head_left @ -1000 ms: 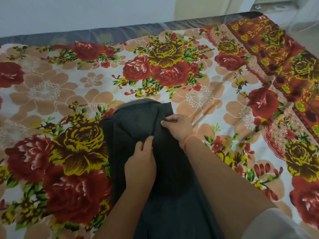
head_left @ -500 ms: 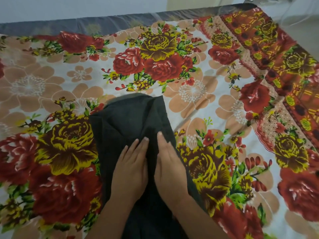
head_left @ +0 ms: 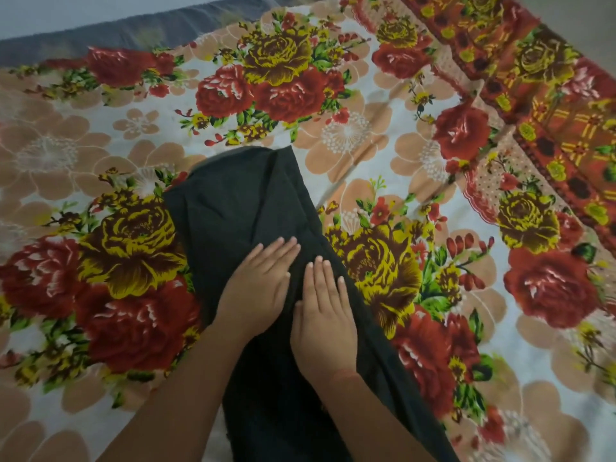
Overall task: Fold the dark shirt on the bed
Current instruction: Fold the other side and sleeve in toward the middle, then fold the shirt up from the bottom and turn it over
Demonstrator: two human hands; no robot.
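The dark shirt (head_left: 240,201) lies as a long narrow strip on the flowered bed sheet (head_left: 366,145), running from the middle of the bed down to the bottom of the view. Both hands lie flat on its middle, side by side. My left hand (head_left: 258,288) presses the cloth with straight fingers pointing up and to the right. My right hand (head_left: 321,308) rests beside it with straight fingers pointing away from me. The shirt's lower part is partly hidden under my forearms.
The bed sheet has large red and yellow roses. A red patterned border (head_left: 533,78) runs along the right side. A grey mattress edge (head_left: 116,31) shows at the far side, below a pale wall.
My right hand has let go of the shirt's far right edge and come back beside my left hand. Both hands now lie flat on the cloth. The camera has tilted.
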